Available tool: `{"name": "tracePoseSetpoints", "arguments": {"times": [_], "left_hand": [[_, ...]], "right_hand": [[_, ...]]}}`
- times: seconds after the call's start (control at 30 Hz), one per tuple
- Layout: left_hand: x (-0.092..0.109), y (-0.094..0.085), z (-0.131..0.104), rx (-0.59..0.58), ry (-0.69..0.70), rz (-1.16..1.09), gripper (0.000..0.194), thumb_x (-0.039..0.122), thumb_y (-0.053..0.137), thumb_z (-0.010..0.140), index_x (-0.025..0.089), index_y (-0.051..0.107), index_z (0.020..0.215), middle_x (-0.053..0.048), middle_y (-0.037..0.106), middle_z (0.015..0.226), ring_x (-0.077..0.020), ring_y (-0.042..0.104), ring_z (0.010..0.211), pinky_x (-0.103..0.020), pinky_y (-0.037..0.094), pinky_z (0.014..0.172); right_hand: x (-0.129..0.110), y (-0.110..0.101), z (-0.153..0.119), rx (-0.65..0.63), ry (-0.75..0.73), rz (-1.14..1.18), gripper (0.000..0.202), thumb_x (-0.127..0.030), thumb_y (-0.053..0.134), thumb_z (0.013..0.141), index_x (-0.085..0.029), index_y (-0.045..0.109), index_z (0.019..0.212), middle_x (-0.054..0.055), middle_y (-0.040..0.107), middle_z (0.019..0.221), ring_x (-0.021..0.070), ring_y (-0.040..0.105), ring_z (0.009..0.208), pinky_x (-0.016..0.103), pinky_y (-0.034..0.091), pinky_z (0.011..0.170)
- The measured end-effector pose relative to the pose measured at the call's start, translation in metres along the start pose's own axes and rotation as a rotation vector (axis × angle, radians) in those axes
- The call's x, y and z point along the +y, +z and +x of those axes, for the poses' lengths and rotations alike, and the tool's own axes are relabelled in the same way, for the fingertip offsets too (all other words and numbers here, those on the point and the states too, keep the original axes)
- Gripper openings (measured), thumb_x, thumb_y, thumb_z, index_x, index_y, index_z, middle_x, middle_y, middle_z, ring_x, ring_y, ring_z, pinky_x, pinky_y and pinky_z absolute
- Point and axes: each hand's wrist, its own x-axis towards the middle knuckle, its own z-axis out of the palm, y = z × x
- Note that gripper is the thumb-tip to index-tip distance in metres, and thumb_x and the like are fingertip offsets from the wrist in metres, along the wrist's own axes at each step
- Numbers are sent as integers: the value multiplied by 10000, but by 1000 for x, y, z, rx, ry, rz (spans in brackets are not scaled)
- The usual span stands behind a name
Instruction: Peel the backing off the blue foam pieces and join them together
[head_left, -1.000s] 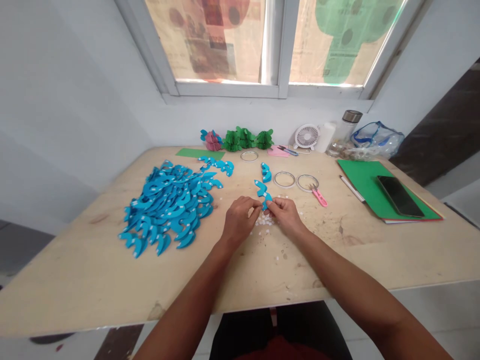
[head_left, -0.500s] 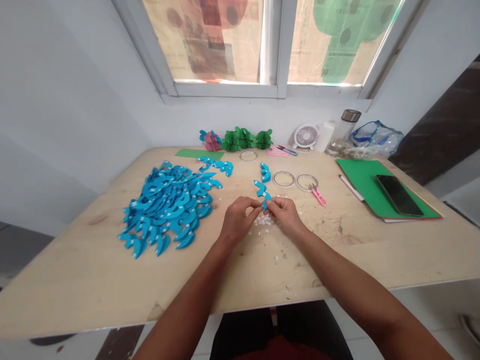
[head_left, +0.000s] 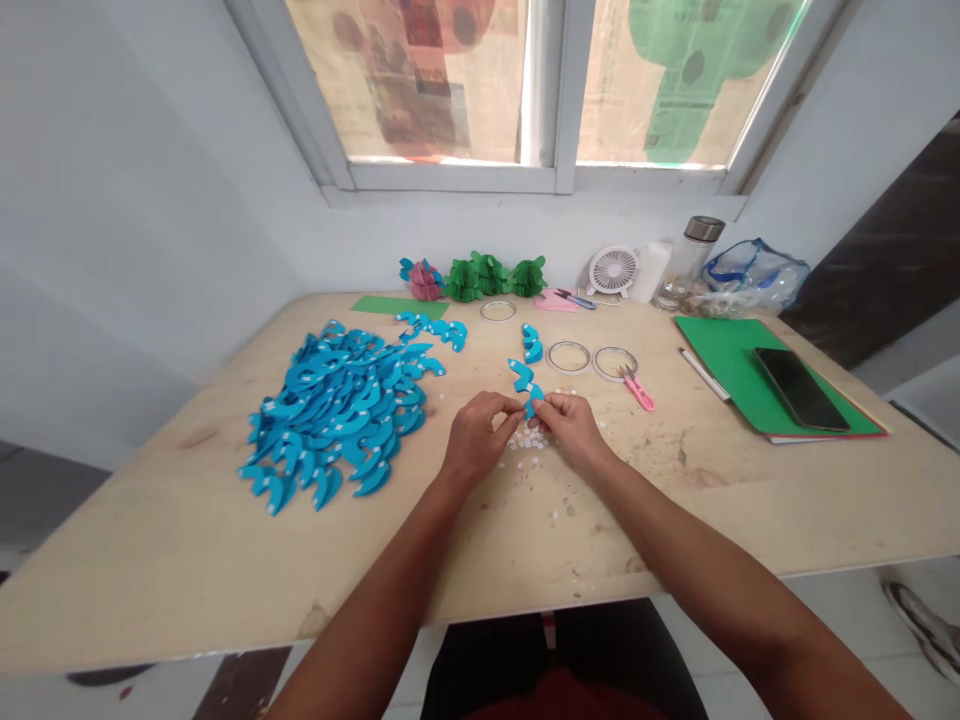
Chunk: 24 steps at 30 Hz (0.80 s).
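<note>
My right hand (head_left: pixel 574 425) pinches the lower end of a curved blue paper cutout (head_left: pixel 524 378) with small white squares on it. Close by on its left, my left hand (head_left: pixel 482 432) is closed, thumb and forefinger together at the cutout's edge; whatever lies between those fingertips is too small to make out. Small white scraps (head_left: pixel 527 440) are scattered on the table under both hands. Just beyond the held cutout lies another blue cutout (head_left: pixel 532 344). A large heap of similar blue cutouts (head_left: pixel 337 410) spreads to the left of my left hand.
Metal rings (head_left: pixel 568 357) and pink-handled snips (head_left: pixel 637 388) lie right of centre. Farther right are a pen (head_left: pixel 703 374), green sheets (head_left: pixel 712 350) and a phone (head_left: pixel 801 387). Green paper shapes (head_left: pixel 489 275), a small fan (head_left: pixel 613 272) and a bottle (head_left: pixel 694 255) stand along the wall.
Both hands stay almost where they were, around the same blue cutout. A shoe on the floor at the lower right has come further into view.
</note>
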Motion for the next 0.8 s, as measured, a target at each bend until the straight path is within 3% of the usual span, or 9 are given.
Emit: {"name": "tracePoseSetpoints", "arguments": {"times": [0.4,0.8], "left_hand": [[5,0,-1,30,35,105,106,208,528,777,202,624,732,-23,656,715,-172,600,733,-304,471,681],[5,0,-2,35,5,30,82,208,550,769,200,626,799,-27,680,792,-168,614,751,-297,481,669]], "right_hand": [[0,2,-1,11,-29,-22,340,-462,559,715,-146,610,602,5,568,505,85,420,441,200,288,417],[-2,0,-1,26,-16,20,318,-439,568,715,-149,614,594,16,588,524,96,448,451,208,316,435]]}}
